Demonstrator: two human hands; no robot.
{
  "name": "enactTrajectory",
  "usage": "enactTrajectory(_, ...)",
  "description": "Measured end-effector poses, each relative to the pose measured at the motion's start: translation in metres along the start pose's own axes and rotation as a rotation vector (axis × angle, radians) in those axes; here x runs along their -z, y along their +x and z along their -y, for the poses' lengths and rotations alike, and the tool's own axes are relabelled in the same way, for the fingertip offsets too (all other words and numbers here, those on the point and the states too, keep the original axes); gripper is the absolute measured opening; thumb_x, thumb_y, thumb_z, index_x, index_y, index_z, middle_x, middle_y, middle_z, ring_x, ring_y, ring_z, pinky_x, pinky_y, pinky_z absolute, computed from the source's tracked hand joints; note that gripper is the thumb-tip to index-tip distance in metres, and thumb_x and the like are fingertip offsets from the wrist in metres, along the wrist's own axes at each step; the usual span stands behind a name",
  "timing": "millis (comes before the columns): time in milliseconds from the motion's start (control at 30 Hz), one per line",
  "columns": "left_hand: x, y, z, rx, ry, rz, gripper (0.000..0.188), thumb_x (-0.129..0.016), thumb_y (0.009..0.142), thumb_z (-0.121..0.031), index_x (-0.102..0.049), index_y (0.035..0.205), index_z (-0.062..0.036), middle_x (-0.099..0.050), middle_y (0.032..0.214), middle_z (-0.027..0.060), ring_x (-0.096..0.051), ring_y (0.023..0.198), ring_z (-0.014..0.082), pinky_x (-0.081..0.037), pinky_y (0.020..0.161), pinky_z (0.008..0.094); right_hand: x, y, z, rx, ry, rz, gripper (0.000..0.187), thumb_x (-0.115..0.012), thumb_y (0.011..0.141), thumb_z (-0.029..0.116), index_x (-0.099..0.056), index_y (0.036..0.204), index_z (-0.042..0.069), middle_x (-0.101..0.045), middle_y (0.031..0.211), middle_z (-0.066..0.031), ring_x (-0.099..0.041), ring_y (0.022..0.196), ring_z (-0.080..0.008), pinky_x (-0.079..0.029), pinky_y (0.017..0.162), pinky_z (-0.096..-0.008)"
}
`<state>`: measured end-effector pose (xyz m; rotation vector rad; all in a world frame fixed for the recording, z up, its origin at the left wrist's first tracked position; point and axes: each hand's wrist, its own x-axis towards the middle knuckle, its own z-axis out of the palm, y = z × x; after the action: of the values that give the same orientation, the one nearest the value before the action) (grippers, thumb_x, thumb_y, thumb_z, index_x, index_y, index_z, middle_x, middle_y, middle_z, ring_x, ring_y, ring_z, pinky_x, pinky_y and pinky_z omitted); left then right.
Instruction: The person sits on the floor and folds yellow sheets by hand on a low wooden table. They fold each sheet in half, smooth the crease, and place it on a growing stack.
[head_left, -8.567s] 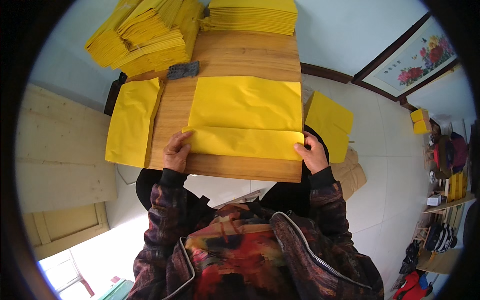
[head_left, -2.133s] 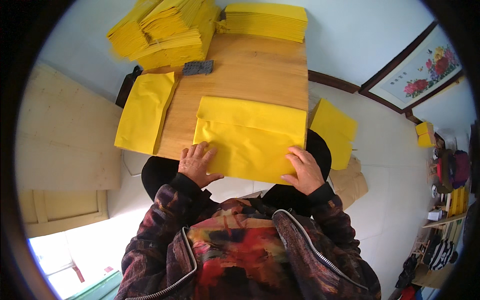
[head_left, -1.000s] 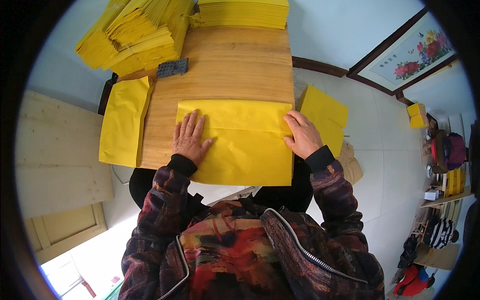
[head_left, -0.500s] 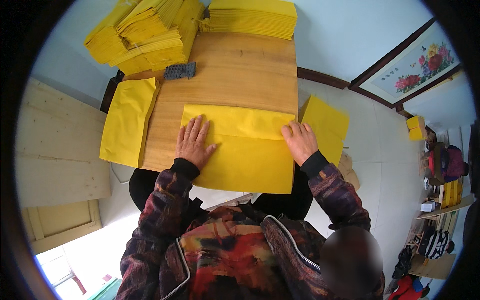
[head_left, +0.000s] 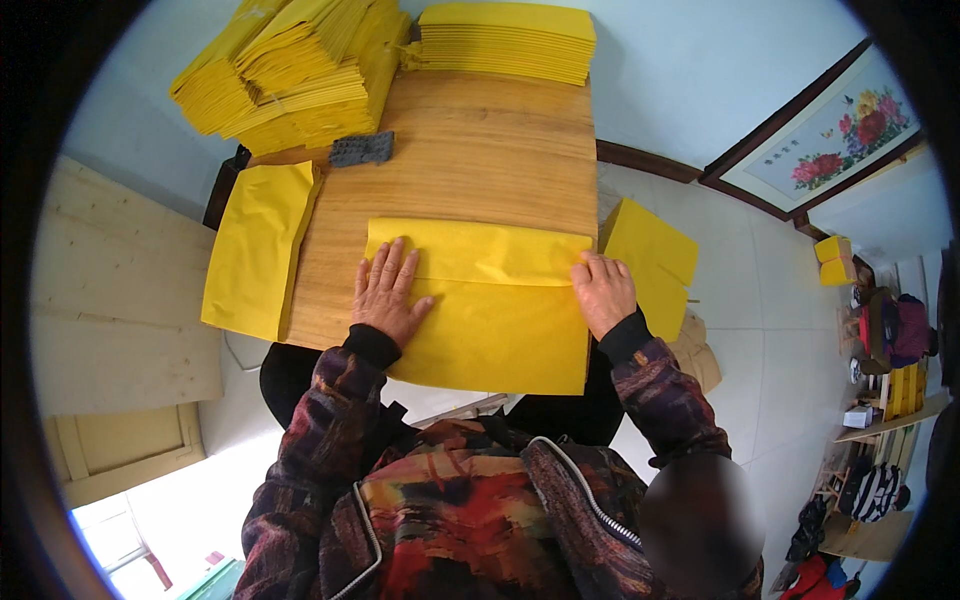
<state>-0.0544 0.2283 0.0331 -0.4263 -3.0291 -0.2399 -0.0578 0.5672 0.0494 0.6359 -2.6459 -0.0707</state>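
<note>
A sheet of yellow paper (head_left: 490,342) lies at the near edge of the wooden table, its front part reaching past the edge over my lap. Its far part is folded over into a band (head_left: 470,252) that runs across its width. My left hand (head_left: 386,294) rests flat on the paper's left side, fingers spread over the band. At the right end of the band is my right hand (head_left: 604,292), its fingers bent and closed on the paper's edge. The fingertips' underside is hidden.
Folded yellow paper (head_left: 258,250) lies at the table's left. Tall yellow stacks (head_left: 310,85) stand at the far left, with another neat stack (head_left: 505,42) beside them. A dark grey ridged block (head_left: 362,149) sits before them. More yellow paper (head_left: 650,265) is beyond the table's right edge.
My right hand has shifted slightly rightward along the paper's right edge. My left hand stays flat in its place. The whole view has dipped a little.
</note>
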Motion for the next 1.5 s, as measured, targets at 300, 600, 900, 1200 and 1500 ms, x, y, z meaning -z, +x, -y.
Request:
enactTrajectory(300, -0.001, 0.000, -0.001, 0.004, -0.043, -0.015, 0.071, -0.058, 0.086, -0.049, -0.038, 0.144, -0.0131, -0.026, 0.155, 0.0100, -0.022, 0.144, 0.0272, -0.014, 0.117, 0.0454, 0.003, 0.002, 0.003, -0.030, -0.014, 0.182, 0.007, -0.055, 0.082, 0.008, -0.057, 0.088, 0.004, -0.058, 0.113, -0.0176, -0.058, 0.106, -0.0304, -0.044, 0.091, -0.0418)
enactTrajectory(600, 0.002, 0.000, -0.002, 0.015, -0.098, 0.006, 0.070, -0.059, 0.087, -0.044, -0.037, 0.144, -0.0108, -0.025, 0.155, 0.0114, -0.021, 0.144, 0.0293, -0.015, 0.117, 0.0447, 0.039, 0.030, 0.018, -0.177, 0.194, 0.405, 0.040, -0.057, 0.089, 0.023, -0.057, 0.118, -0.004, -0.047, 0.138, -0.0165, -0.035, 0.134, -0.0324, -0.028, 0.108, -0.0505)
enactTrajectory(900, 0.002, 0.002, -0.003, 0.021, -0.053, 0.028, 0.071, -0.058, 0.087, -0.049, -0.037, 0.144, -0.0123, -0.025, 0.155, 0.0102, -0.021, 0.144, 0.0282, -0.015, 0.117, 0.0444, -0.016, 0.054, 0.063, -0.299, 0.266, 0.470, 0.071, -0.058, 0.090, 0.046, -0.032, 0.147, 0.013, -0.021, 0.156, -0.0080, -0.014, 0.145, -0.0316, -0.012, 0.114, -0.0562)
enactTrajectory(1200, 0.034, 0.029, -0.014, 0.032, -0.099, 0.089, 0.053, -0.058, 0.089, -0.041, -0.054, 0.127, -0.0044, -0.049, 0.137, 0.0142, -0.040, 0.132, 0.0300, -0.024, 0.112, 0.0491, -0.017, 0.045, 0.049, -0.325, 0.284, 0.462, 0.078, -0.057, 0.088, 0.052, -0.029, 0.149, 0.013, -0.015, 0.158, -0.0105, -0.007, 0.146, -0.0347, -0.004, 0.115, -0.0560)
enactTrajectory(1500, -0.019, 0.079, -0.072, 0.039, -0.183, 0.055, 0.068, -0.050, 0.092, -0.047, -0.035, 0.145, -0.0081, -0.025, 0.156, 0.0100, -0.021, 0.144, 0.0273, -0.017, 0.116, 0.0447, -0.017, 0.044, 0.050, -0.303, 0.210, 0.451, 0.076, -0.057, 0.088, 0.049, -0.028, 0.149, 0.013, -0.018, 0.157, -0.0100, -0.012, 0.145, -0.0358, -0.008, 0.114, -0.0574)
